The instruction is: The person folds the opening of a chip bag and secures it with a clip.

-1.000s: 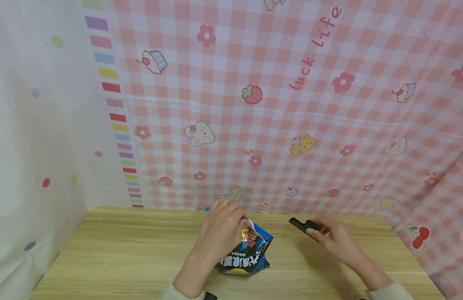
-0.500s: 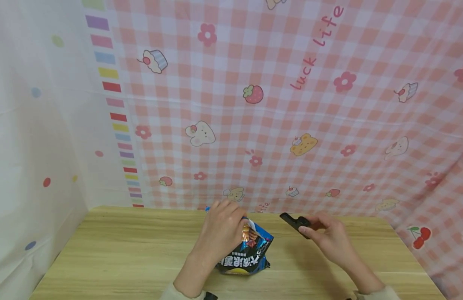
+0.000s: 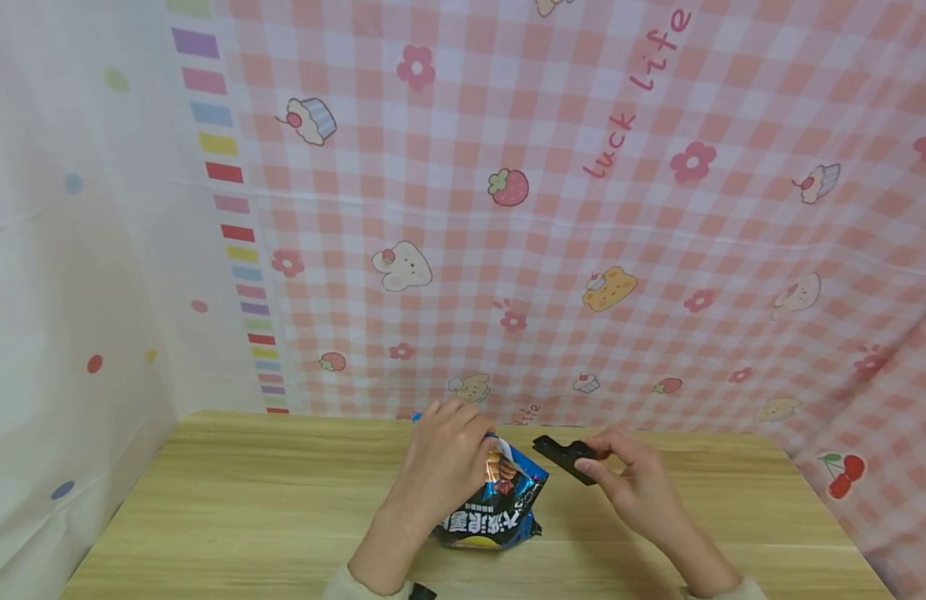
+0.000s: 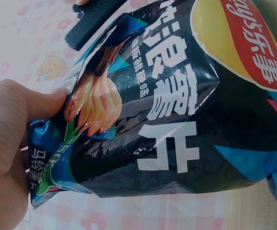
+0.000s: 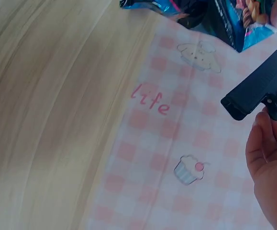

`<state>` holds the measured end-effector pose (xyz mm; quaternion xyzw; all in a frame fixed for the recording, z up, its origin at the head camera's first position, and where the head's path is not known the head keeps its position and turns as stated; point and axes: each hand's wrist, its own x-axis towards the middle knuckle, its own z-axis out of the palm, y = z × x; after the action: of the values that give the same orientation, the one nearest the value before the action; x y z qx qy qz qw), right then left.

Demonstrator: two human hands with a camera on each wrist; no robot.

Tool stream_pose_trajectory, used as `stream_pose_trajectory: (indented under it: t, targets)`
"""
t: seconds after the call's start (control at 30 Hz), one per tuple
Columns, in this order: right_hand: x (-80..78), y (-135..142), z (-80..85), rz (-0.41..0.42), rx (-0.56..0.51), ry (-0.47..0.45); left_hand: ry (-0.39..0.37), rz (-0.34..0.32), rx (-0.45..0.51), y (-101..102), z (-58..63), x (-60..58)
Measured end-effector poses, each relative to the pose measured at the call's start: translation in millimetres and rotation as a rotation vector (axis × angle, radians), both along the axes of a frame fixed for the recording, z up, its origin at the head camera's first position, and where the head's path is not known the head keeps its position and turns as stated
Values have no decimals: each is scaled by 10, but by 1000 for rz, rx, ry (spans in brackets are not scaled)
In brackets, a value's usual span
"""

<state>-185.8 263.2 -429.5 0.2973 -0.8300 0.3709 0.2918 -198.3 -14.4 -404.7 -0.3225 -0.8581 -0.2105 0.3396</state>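
A black and blue bag of potato chips (image 3: 493,508) stands on the table, its Lay's logo and pictured chips showing in the left wrist view. My left hand (image 3: 447,458) grips the bag's top edge, with the thumb (image 4: 47,103) across its printed front. To the right of the bag, my right hand (image 3: 643,483) pinches a black bag clip (image 3: 563,458) between thumb and fingers. The clip (image 5: 255,86) is held in the air close to the bag's top corner, apart from it. Whether the clip's jaws are spread is hard to tell.
The wooden table (image 3: 282,500) runs under both hands. A pink checked cloth (image 3: 463,250) hangs behind it, and a white dotted cloth (image 3: 80,275) hangs on the left side.
My right hand has moved left with the bag clip, bringing it close to the chip bag. The left hand and the bag have stayed almost where they were.
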Motion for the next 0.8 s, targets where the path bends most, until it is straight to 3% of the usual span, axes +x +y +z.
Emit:
stream_pose_trajectory:
  t: [0.13,0.33,0.63,0.8]
  targets:
    - [-17,-61,-12,47,-21,68,4,-4,4,-3,-4,-2]
    - [-34,-146,-10,102,-40,36,7,-8,6,-2,0,-1]
    - [-99,-257,-91,133,-47,114,-18,5,-2,-3,10,7]
    - [-120,-322,-113,142,-70,105,-14,2,-2,-2,4,5]
